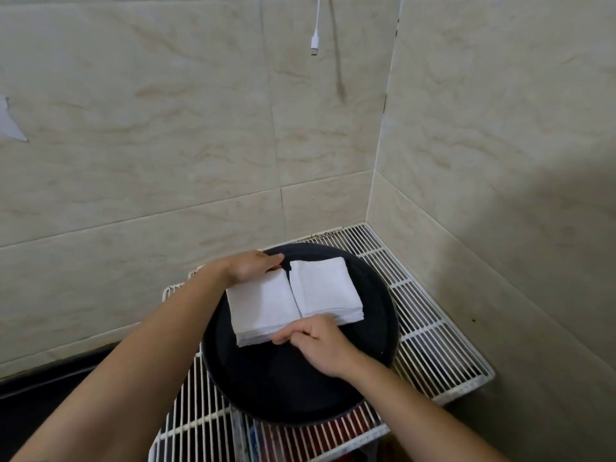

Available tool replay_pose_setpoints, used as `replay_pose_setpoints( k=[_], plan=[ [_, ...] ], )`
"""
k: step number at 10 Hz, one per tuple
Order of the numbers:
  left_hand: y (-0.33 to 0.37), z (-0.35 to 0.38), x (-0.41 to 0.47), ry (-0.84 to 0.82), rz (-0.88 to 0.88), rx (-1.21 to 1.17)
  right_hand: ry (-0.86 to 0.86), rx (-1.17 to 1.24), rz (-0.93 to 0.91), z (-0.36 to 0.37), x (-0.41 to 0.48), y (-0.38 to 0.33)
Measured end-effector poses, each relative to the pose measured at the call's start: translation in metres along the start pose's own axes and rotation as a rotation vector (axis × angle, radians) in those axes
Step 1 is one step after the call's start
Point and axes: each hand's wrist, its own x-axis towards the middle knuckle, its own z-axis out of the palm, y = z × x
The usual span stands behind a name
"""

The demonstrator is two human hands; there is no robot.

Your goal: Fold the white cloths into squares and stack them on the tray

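The cloths were folded into squares & sat in two piles side by side on the tray point(300, 388), edges touching along one seam. L stack point(263, 305) sat toward the tray's left, its outer corner reaching over the rim. R stack point(325, 290) was a bit further back, nearer the tray's middle. Both were several layers thick, w/ the layers showing along the near edges. The top cloths lay flat & fairly square.

Your L hand point(250, 266) rested on the far left corner of L stack, fingers point(271, 260) mostly straight & close together, laid along the far edge toward the seam. Thumb was hidden, so couldn't tell if it hooked under.

Your R hand point(320, 345) was at the near edge, fingers curled in. Thumb & forefinger pinched the near edge of L stack right by the seam, and the knuckles sat against the near edge of R stack. Wrist hung over the bare front part of the tray.

The tray was round, black, low-rimmed, & sat on a white wire rack point(433, 328) pushed into a corner of the tiled wall point(166, 128). Sth red & dark showed thru the wires below; couldn't tell what. A white cable point(316, 35) hung down the wall above, plug end free.
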Motion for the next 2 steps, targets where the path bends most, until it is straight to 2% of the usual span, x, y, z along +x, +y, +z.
replay_pose_setpoints(
  k=[1, 2],
  plan=[
    [-0.0071, -0.0005, -0.0015, -0.043, 0.042, -0.014, 0.003, -0.019, -0.008, 0.0012, -0.0015, -0.0003],
    [-0.0009, 0.0011, -0.0029, 0.019, 0.068, 0.009, -0.004, -0.022, 0.015, 0.0021, 0.0022, -0.0014]
  ],
)
